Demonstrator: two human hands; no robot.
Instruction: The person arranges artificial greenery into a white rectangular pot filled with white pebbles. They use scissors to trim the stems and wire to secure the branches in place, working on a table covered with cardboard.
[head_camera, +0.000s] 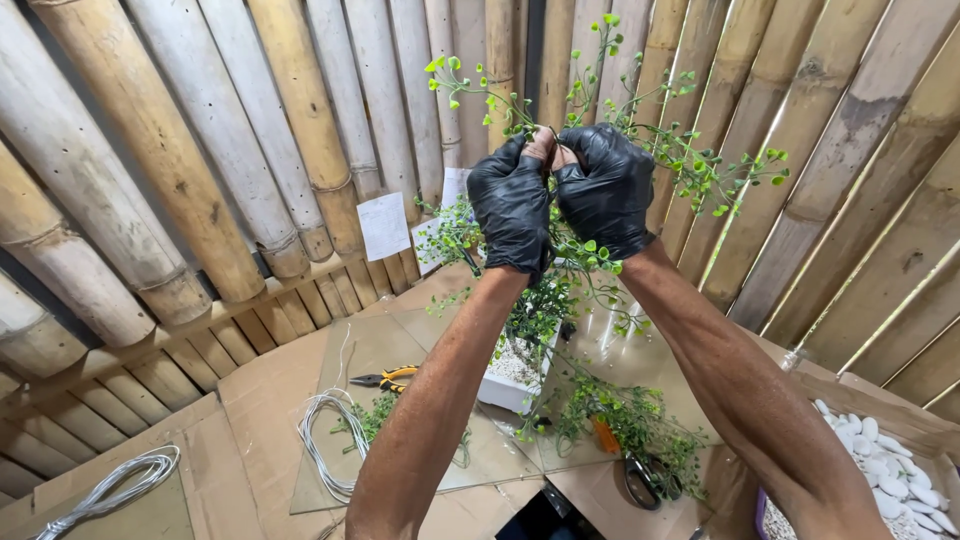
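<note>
Head view. Both hands are raised in front of the bamboo wall (200, 150), each in a black glove. The left hand (512, 205) and right hand (605, 190) meet knuckle to knuckle at the top of a small artificial tree (590, 200). The fingers of both are curled closed and pinch the junction of thin green sprigs; bare fingertips show between the gloves at the top. What exactly is pinched there, wire or stem, is too small to tell.

The tree stands mid-scene, rooted in a white rectangular pot (515, 380) below the wrists, on a glass sheet (400, 400) laid over cardboard. Sprigs fan up and to the right of the hands.

Handling, as judged: the sprigs look light and springy, with small leaves that would likely shed or bend if squeezed. The stems look thin and probably wire-cored, so they would hold a bend. Best hold is at the stem junction, not on the foliage. The pot looks heavier and carries the base.

Near left: a wire coil (325, 440) and yellow-handled pliers (385, 378) lie on the glass. Far left, a second wire bundle (110, 490). Near centre, scissors (645, 480) lie beside loose green sprigs. Near right, a box of white pebbles (890, 470).
</note>
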